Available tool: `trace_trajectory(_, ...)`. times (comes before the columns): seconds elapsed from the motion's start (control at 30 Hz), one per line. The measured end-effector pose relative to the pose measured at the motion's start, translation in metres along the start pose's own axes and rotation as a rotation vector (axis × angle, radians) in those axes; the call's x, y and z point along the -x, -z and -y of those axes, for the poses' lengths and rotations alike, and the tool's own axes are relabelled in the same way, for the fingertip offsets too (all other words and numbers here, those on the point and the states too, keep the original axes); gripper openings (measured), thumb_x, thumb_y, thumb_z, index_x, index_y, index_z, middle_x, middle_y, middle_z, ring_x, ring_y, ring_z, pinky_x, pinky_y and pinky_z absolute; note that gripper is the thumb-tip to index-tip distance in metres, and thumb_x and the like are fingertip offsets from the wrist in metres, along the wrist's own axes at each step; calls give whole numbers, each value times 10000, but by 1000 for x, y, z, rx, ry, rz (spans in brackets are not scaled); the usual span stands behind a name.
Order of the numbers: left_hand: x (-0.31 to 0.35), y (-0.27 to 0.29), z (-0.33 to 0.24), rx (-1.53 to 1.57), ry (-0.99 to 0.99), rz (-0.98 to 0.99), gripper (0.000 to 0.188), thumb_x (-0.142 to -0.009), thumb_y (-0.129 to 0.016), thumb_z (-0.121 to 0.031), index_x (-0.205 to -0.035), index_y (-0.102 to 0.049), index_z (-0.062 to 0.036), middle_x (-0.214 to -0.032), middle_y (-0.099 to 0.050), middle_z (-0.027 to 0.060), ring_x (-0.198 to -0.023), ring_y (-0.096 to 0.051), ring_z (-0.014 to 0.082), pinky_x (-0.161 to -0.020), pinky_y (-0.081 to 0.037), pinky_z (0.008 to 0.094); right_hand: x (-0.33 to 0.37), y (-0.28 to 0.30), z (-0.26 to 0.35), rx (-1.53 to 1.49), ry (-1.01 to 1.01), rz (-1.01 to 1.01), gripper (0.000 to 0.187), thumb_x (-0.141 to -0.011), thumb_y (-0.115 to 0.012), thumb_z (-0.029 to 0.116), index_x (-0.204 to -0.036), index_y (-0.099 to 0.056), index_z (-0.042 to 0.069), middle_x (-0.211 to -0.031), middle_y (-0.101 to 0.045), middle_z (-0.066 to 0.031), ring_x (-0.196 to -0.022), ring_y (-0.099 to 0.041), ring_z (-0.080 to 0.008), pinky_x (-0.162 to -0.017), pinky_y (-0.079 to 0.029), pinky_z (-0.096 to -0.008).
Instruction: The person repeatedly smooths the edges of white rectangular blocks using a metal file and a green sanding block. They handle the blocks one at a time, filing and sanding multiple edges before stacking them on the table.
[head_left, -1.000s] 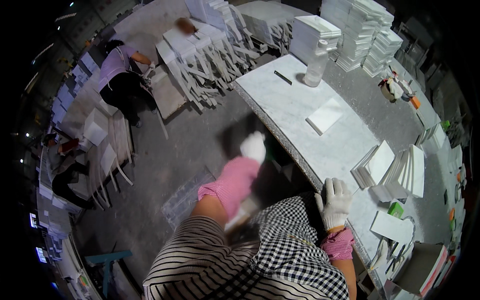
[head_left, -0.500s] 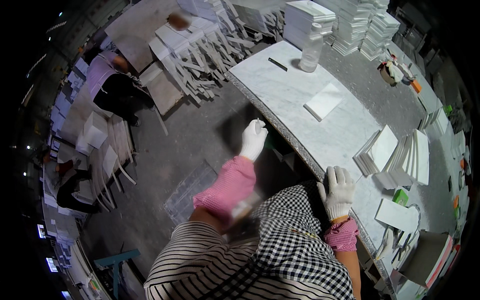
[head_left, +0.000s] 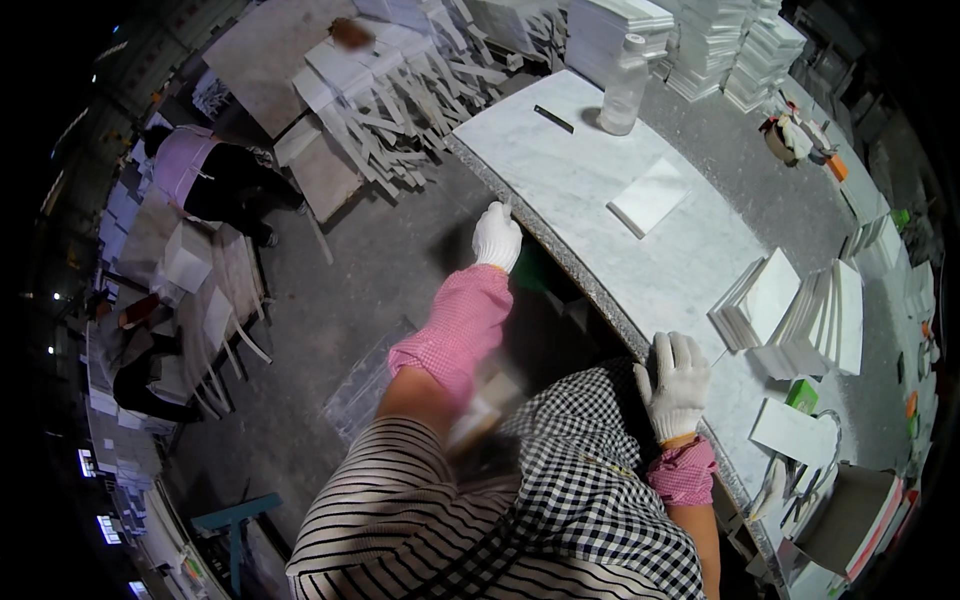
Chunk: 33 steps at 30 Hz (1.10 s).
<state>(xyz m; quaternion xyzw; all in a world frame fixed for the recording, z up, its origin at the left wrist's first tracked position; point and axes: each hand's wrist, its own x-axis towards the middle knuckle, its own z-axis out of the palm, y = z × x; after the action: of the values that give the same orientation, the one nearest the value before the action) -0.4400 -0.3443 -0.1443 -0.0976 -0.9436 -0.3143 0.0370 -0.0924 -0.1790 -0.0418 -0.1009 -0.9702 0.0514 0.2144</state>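
My left hand, in a white knit glove below a pink checked sleeve cover, is held off the table's long edge over the floor. Its fingers are curled closed; whatever they may hold is too small to make out. Flat on the near edge of the marble-topped table rests my right hand, gloved the same way, fingers stretched out and holding nothing. A single white tile lies on the slab beyond the hands. Stacked tiles lean together to the right of my right hand.
A clear bottle and a short black strip are at the table's far end. An open box and scissors-like tools sit at lower right. Offcut strips pile up at far left, near a bending co-worker.
My left hand has moved slightly farther away and to the left along the table edge, still closed. My right hand stays in place. The co-worker at left has bent lower.
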Motion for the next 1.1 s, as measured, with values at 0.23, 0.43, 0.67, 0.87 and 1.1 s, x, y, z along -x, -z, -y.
trace_trajectory(0.23,69,-43,60,31,-87,238,180,-958,-548,-124,-995,-685,-13,-1024,-698,278,-1007,-665,471,-899,-528,533,-1,2,-1,-31,-11,21,499,-757,-804,250,-1171,-605,55,-1110,-619,-125,-1032,-604,-334,-824,-496,-461)
trace_trajectory(0.43,102,-42,50,349,-40,147,220,-846,-733,-109,-1029,-676,-1,-928,-711,142,-835,-689,267,-803,-553,367,1,4,-1,-8,-11,23,494,-778,-795,252,-1184,-595,54,-1110,-619,-124,-1040,-599,-339,-832,-497,-456)
trace_trajectory(0.67,116,64,-34,816,58,266,257,-892,-706,-102,-1121,-674,8,-1022,-698,45,-926,-633,121,-865,-523,284,6,-1,-2,1,-15,30,532,-769,-799,267,-1213,-590,62,-1144,-624,-124,-1072,-599,-337,-848,-491,-463)
trace_trajectory(0.87,128,100,-90,729,-246,217,284,-896,-753,-126,-1150,-699,-12,-989,-716,40,-874,-637,120,-802,-527,267,10,3,-3,-77,-34,-3,527,-784,-796,253,-1240,-628,50,-1163,-662,-150,-1094,-620,-362,-910,-507,-473)
trace_trajectory(1.1,178,101,-163,936,-344,616,408,-949,-734,-176,-1291,-629,19,-1152,-694,94,-1043,-646,144,-933,-534,306,18,49,33,-366,-205,-260,489,-851,-766,222,-1300,-651,64,-1135,-704,-174,-1053,-660,-389,-913,-536,-455)
